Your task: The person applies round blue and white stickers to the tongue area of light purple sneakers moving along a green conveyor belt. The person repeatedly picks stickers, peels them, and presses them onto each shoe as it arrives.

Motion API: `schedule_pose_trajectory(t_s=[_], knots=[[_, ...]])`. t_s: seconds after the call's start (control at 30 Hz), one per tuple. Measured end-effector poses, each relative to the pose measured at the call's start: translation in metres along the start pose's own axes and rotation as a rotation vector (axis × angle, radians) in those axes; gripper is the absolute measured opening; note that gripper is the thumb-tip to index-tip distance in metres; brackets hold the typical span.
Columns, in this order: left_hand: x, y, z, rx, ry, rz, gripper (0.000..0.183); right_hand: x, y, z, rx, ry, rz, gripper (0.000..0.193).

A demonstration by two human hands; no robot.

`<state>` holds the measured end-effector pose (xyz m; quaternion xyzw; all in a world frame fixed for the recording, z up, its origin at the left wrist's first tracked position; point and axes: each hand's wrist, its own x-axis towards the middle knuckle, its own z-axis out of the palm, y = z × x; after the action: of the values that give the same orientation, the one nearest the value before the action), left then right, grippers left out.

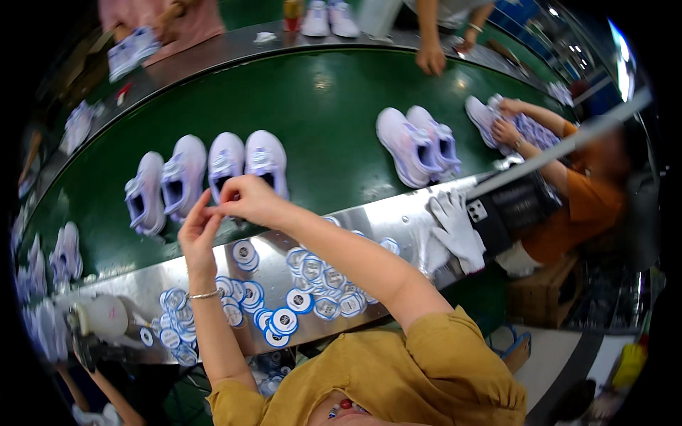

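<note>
My left hand (pixel 198 233) and my right hand (pixel 250 201) meet fingertip to fingertip above the edge of the green belt. Both are closed in a pinch; whatever lies between the fingers is too small or hidden to make out. Just beyond them stand pale lavender sneakers, one pair (pixel 183 167) on the left and another pair (pixel 227 156) partly behind my right hand. Beneath my forearms, round white tags with blue rims (pixel 284 321) lie loose and in overlapping heaps on a metal ledge (pixel 383 216).
White gloves (pixel 455 231) lie at the ledge's right end, by a black box (pixel 522 206). A whitish round container (pixel 106 316) sits at the left end. Another sneaker pair (pixel 415 145) stands on the green belt (pixel 320 92). A co-worker in orange (pixel 593 184) handles shoes at right; others work across the belt.
</note>
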<state>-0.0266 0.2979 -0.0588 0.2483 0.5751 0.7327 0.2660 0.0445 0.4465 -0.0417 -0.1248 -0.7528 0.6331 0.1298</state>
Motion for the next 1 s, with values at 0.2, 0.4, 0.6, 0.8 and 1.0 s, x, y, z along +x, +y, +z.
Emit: schedule_pose_trajectory(t_s=[0.2, 0.4, 0.6, 0.8, 1.0], knots=[[0.001, -0.015, -0.007, -0.060, 0.032, 0.021, 0.046, -0.002, 0.002, 0.007, 0.073, -0.012, -0.085, 0.024], [-0.001, -0.012, -0.005, 0.006, 0.057, 0.051, 0.043, 0.000, 0.004, 0.012, 0.195, -0.014, -0.042, 0.019], [-0.009, -0.011, 0.006, 0.311, 0.054, 0.120, 0.021, -0.057, -0.022, -0.034, -0.235, 0.393, -0.379, 0.010], [-0.027, -0.011, -0.011, 0.293, 0.320, 0.062, 0.017, -0.212, -0.010, -0.182, -0.717, 0.526, 0.058, 0.008], [-0.042, -0.008, 0.048, 0.851, 0.603, 0.403, 0.025, -0.267, 0.028, -0.222, -0.963, 0.415, 0.368, 0.014]])
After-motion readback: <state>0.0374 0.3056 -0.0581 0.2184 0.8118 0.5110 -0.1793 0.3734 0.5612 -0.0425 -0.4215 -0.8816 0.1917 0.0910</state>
